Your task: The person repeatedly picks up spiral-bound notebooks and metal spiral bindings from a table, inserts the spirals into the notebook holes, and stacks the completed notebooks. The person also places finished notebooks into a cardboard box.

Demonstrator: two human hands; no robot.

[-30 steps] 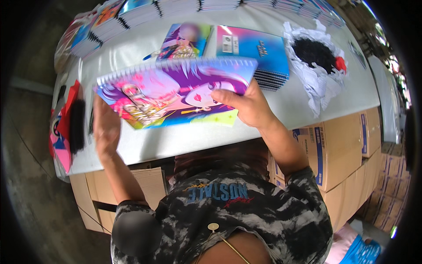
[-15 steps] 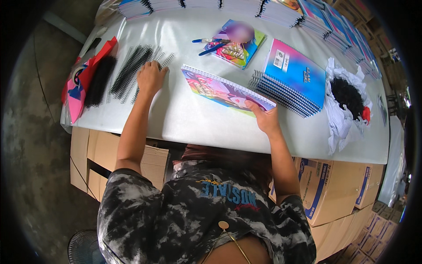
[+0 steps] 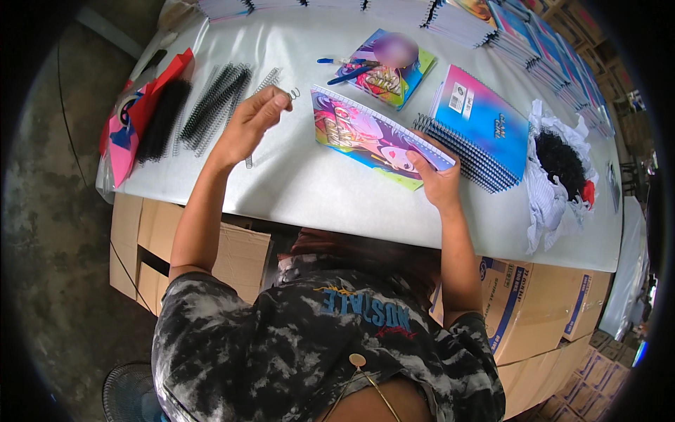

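Observation:
My left hand (image 3: 256,119) is closed around a thin dark spiral binding coil (image 3: 294,93). One end pokes out past the fingertips, and most of its length is hidden by the hand. My right hand (image 3: 439,179) grips the right end of a notebook (image 3: 365,137) with a colorful cover, thumb on the front. The notebook is held tilted above the table, its punched edge facing away from me. Left of my left hand lies a pile of loose coils (image 3: 214,105). Beyond my right hand is a stack of coil-bound notebooks (image 3: 485,126) with blue and pink covers.
Another colorful notebook (image 3: 397,84) lies farther back with blue-handled tools (image 3: 349,74) on it. Notebook stacks (image 3: 464,27) line the far edge. At right is crumpled cloth (image 3: 545,218) around black coil scraps (image 3: 559,155); at left, a red and pink wrapper (image 3: 126,155). Cardboard boxes (image 3: 534,295) stand below.
My left hand has lifted from the coil pile with a coil and moved right, toward the notebook. My right hand has shifted slightly right, turning the notebook's cover more into view.

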